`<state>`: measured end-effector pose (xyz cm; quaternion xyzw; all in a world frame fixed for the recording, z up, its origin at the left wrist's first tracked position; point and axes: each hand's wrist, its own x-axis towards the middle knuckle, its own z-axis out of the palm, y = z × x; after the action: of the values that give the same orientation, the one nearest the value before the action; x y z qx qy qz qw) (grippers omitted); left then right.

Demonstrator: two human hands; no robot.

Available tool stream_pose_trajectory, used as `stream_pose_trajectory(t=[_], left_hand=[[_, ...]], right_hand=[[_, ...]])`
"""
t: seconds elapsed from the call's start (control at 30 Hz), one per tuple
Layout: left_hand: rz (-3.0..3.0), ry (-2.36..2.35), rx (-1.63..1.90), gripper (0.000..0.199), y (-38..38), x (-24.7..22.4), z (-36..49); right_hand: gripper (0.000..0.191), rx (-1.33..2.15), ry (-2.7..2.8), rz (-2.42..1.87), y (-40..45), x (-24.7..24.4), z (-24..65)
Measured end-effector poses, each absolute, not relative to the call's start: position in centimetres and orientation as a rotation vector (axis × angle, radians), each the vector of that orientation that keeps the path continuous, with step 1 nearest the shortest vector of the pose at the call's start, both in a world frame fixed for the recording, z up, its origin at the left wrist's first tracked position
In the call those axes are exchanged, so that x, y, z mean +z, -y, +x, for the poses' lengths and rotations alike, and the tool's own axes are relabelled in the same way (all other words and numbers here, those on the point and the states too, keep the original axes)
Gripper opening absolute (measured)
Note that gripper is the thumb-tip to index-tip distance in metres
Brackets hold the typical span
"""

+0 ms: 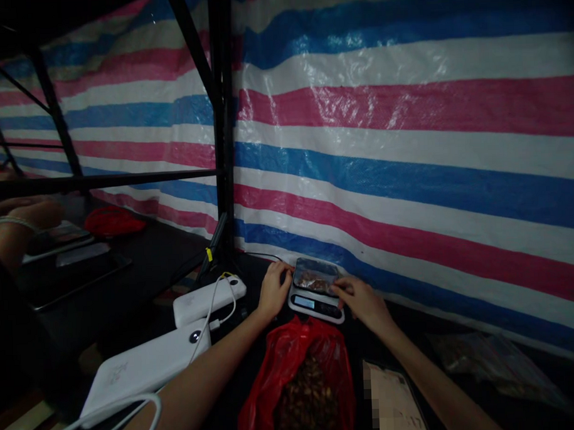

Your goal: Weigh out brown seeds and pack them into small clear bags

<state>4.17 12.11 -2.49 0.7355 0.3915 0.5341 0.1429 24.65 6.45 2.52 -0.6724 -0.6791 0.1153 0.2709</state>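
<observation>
Striped tarp behind black table

A tarpaulin striped in blue, pink and white is hung behind a black metal frame. Two white power banks are laid on the dark tabletop, with a white cable looped across them. A crumpled clear plastic bag is placed at the right.

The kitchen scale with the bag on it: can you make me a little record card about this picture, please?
Left hand: on the left edge of the clear plastic bag
Right hand: fingers at the bag's right side
On the digital kitchen scale: clear plastic bag holding brown pieces
In front: red plastic bag of dark brown pieces
Left side: two white power banks
Behind: striped tarp
</observation>
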Motion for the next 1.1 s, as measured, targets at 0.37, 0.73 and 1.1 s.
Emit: stream_pose_trajectory(t=[0.37, 0.73, 1.1], left_hand=[[2.218, -1.110, 1.468, 0.017, -12.3, -2.8, 4.1], [1.921, -0.794, 1.401, 0.055, -11.5, -2.3, 4.9], [1.720, -0.398, 0.886, 0.035, -8.1, -0.6, 6.7]], right_hand=[[0.043, 0.045, 1.953, -2.262, -7.7, 4.3, 22.7], [0.013, -0.294, 2.183, -1.621, -4.0, 7.0, 19.6], [0.009, -0.566, 2.158, -1.541, 2.3, 5.7, 22.7]])
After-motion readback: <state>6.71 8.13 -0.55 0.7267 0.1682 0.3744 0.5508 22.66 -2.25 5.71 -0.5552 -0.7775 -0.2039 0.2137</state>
